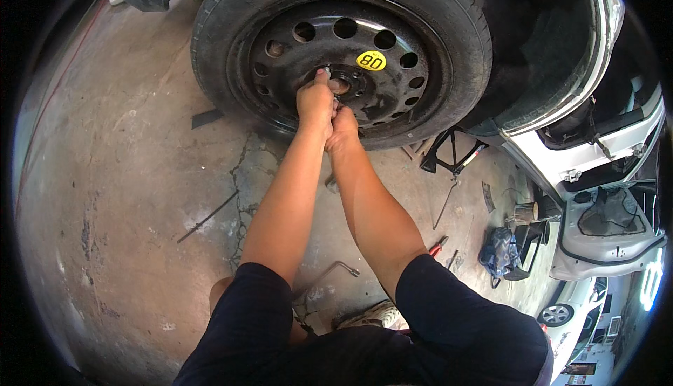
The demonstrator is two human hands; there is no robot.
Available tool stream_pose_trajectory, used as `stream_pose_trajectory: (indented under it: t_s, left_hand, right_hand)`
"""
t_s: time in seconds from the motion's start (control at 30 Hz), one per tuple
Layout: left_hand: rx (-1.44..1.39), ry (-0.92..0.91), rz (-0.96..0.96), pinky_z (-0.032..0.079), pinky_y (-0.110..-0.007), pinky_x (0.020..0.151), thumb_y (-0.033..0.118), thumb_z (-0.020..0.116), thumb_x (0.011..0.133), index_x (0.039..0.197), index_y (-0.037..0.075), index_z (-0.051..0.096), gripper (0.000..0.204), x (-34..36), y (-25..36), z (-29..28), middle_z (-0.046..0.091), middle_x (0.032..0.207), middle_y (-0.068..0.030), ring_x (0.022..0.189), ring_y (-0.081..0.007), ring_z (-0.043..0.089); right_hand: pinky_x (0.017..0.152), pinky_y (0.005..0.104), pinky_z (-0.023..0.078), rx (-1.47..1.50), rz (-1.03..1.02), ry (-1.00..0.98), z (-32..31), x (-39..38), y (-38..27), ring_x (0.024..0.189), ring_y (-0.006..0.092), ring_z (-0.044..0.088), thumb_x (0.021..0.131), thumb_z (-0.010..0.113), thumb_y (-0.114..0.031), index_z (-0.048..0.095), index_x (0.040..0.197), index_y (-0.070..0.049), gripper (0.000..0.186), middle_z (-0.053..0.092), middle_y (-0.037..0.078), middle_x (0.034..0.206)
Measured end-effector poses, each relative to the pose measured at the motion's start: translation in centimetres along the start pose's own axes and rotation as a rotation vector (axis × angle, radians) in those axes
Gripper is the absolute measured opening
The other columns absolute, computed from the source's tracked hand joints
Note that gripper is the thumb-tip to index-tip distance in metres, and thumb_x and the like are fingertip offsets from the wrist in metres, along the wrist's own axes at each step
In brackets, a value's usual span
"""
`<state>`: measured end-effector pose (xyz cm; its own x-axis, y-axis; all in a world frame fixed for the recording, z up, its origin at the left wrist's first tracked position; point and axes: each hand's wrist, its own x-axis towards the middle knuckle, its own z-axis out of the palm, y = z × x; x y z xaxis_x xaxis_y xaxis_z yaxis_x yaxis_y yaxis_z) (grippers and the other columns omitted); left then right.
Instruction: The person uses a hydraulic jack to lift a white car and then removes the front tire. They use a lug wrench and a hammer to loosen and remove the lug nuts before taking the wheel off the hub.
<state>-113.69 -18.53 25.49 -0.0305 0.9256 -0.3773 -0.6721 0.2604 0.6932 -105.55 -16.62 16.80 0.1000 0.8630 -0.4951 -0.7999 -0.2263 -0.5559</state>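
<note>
A black steel wheel [280, 99] with a black tyre [217, 43] stands in front of me, beside the car body. It has round holes around its disc and a yellow oval sticker [371, 61]. Both my arms reach forward to its hub. My left hand [315, 104] is closed at the left of the centre bore, its thumb against a small metallic lug nut [327, 71]. Just to the right and lower, my right hand [343, 124] is closed against the hub's lower part. Its fingertips are mostly hidden, and what they hold cannot be made out.
A black scissor jack [452, 153] stands right of the tyre, with a thin hooked rod [446, 205] by it. On the concrete lie an L-shaped lug wrench [340, 268], a red-handled tool [438, 246] and a dark rod [208, 216]. A blue bag [499, 251] sits farther right.
</note>
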Motion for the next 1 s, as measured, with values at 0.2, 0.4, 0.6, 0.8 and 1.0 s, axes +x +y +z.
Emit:
stream_pose_trajectory:
  t_s: [0.2, 0.4, 0.6, 0.8, 1.0]
  left_hand:
    - [0.054, 0.093, 0.046, 0.033, -0.029, 0.043, 0.039, 0.056, 0.103, 0.079, 0.009, 0.057, 0.038, -0.1, 0.5, 0.5, 0.045, 0.064, 0.0016, 0.051, -0.0127, 0.045]
    - [-0.015, -0.012, -0.061, 0.033, -0.029, 0.044, 0.041, 0.060, 0.101, 0.083, 0.011, 0.058, 0.035, 0.3, -0.4, 0.3, 0.046, 0.066, 0.0025, 0.052, -0.0121, 0.045]
    - [0.101, 0.098, 0.162, 0.032, -0.029, 0.044, 0.045, 0.052, 0.103, 0.081, 0.011, 0.058, 0.041, 0.4, 0.7, -0.4, 0.047, 0.065, 0.0021, 0.051, -0.0125, 0.044]
    - [-0.002, 0.028, -0.104, 0.032, -0.029, 0.044, 0.042, 0.054, 0.103, 0.083, 0.012, 0.055, 0.036, -0.4, -0.5, 1.6, 0.046, 0.064, 0.0023, 0.051, -0.0124, 0.044]
    - [-0.103, -0.049, -0.053, 0.033, -0.029, 0.044, 0.037, 0.055, 0.103, 0.084, 0.013, 0.054, 0.031, 0.8, -0.3, 0.9, 0.045, 0.066, 0.0023, 0.051, -0.0117, 0.044]
  right_hand:
    - [0.054, 0.0327, 0.049, 0.133, 0.001, 0.021, 0.8, -1.0, -0.2, 0.056, 0.0150, 0.054, 0.097, 0.038, -0.009, 0.056, 0.081, -0.011, 0.024, 0.056, 0.001, 0.067]
    - [0.061, 0.0347, 0.053, 0.027, -0.033, 0.069, -0.8, 0.4, 0.1, 0.062, 0.0174, 0.059, 0.099, 0.038, -0.014, 0.058, 0.087, -0.010, 0.024, 0.061, 0.003, 0.074]
    - [0.069, 0.0415, 0.055, 0.045, 0.043, -0.046, 1.4, -0.1, 1.4, 0.070, 0.0238, 0.062, 0.099, 0.039, -0.015, 0.060, 0.089, -0.009, 0.024, 0.063, 0.006, 0.078]
    - [0.068, 0.0409, 0.054, 0.111, 0.036, -0.229, -4.7, 3.4, -1.2, 0.070, 0.0233, 0.062, 0.098, 0.040, -0.014, 0.060, 0.087, -0.008, 0.024, 0.064, 0.006, 0.080]
    - [0.063, 0.0341, 0.051, 0.123, 0.067, -0.229, -2.1, 2.6, -1.1, 0.062, 0.0174, 0.057, 0.096, 0.041, -0.014, 0.058, 0.077, -0.012, 0.026, 0.059, 0.002, 0.070]
